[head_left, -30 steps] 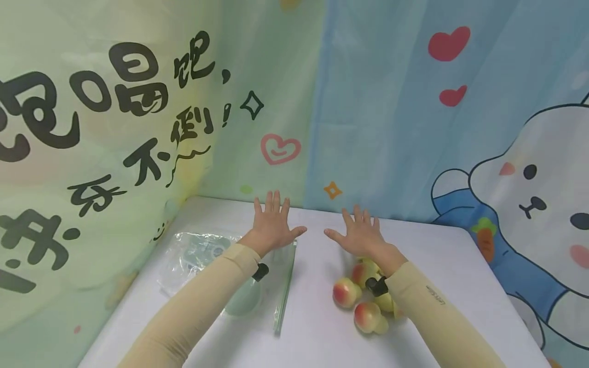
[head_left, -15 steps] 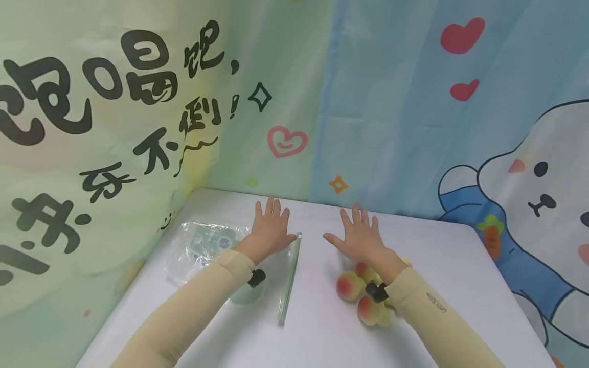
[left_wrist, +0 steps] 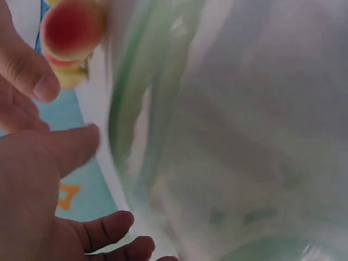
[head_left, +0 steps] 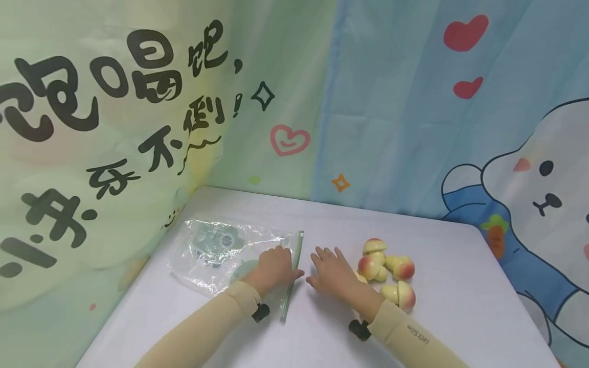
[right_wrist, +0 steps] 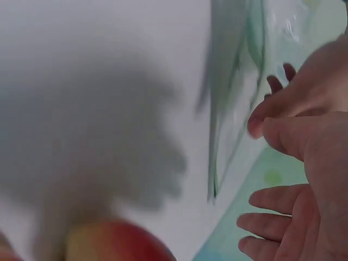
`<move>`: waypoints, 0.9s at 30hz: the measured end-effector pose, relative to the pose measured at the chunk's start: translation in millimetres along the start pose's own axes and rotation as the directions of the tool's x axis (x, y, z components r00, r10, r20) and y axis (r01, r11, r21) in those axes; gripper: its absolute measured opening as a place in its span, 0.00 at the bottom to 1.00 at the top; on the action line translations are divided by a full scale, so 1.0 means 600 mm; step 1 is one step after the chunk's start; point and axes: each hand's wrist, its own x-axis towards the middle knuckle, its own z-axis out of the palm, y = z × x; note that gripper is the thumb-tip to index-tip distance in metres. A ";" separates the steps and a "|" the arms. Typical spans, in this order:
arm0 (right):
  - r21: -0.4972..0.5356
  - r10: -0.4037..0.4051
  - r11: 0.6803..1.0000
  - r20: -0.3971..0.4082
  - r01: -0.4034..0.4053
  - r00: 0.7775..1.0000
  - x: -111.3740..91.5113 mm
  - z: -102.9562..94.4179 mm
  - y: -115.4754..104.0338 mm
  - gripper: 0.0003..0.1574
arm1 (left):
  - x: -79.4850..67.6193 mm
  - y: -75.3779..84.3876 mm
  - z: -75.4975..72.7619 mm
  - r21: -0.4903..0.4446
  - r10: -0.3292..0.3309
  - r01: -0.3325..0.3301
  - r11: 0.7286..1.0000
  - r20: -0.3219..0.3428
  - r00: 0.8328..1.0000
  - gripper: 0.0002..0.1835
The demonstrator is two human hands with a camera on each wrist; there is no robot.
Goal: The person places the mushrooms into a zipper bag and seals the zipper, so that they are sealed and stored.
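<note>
A clear zip bag (head_left: 195,271) with green print lies flat on the left half of the table, its green zip edge (head_left: 298,250) facing right. Over that edge hovers my left hand (head_left: 274,268), thumb and fingers spread with a gap between them. In the left wrist view the bag's green strip (left_wrist: 128,114) passes just beyond the thumb. My right hand (head_left: 333,273) hangs palm down a little right of the zip edge, its fingers loosely bent around nothing. Behind its wrist sit several mushroom-shaped pieces (head_left: 399,295), yellow with red-tinted caps, one partly hidden by the hand.
The white table (head_left: 460,286) carries the bag and the mushroom-shaped pieces. A printed cloth curtain (head_left: 386,128) stands along its back and left sides. Both wrists wear small black cameras (head_left: 360,330).
Both hands have drawn back toward the person from the far part of the table. The right hand has also moved left, uncovering the mushroom-shaped pieces, and the fingers have bent.
</note>
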 end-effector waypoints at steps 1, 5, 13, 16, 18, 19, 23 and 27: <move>-0.007 -0.019 1.000 0.001 0.019 1.000 -0.002 0.006 -0.005 0.38 | -0.001 0.000 0.005 -0.001 -0.006 0.006 1.000 0.011 1.000 0.34; 0.034 -0.078 0.996 0.043 0.077 0.996 -0.008 0.027 -0.021 0.36 | 0.000 -0.004 0.019 -0.036 -0.022 0.024 0.999 0.042 0.999 0.24; 0.173 -0.153 0.973 0.006 0.150 0.988 -0.014 0.053 -0.039 0.34 | 0.003 -0.024 0.030 -0.138 -0.004 0.008 0.990 0.026 1.000 0.15; 0.210 -0.165 0.965 0.001 0.161 0.986 -0.015 0.059 -0.042 0.33 | 0.000 -0.027 0.025 -0.193 0.002 0.001 0.981 0.020 1.000 0.12; 0.227 -0.174 0.959 0.001 0.169 0.985 -0.014 0.064 -0.043 0.31 | -0.003 -0.029 0.022 -0.219 0.008 -0.004 0.976 0.018 1.000 0.10; 0.234 -0.176 0.957 0.002 0.171 0.984 -0.014 0.068 -0.043 0.30 | -0.005 -0.031 0.020 -0.233 0.010 -0.007 0.972 0.009 1.000 0.09; 0.270 -0.170 0.949 0.002 0.163 0.985 -0.010 0.076 -0.043 0.24 | -0.016 -0.041 0.007 -0.285 0.002 -0.013 0.958 -0.040 0.999 0.09; 0.301 -0.162 0.942 0.019 0.149 0.987 -0.007 0.082 -0.041 0.23 | -0.025 -0.055 -0.010 -0.337 -0.022 -0.008 0.941 -0.085 0.996 0.09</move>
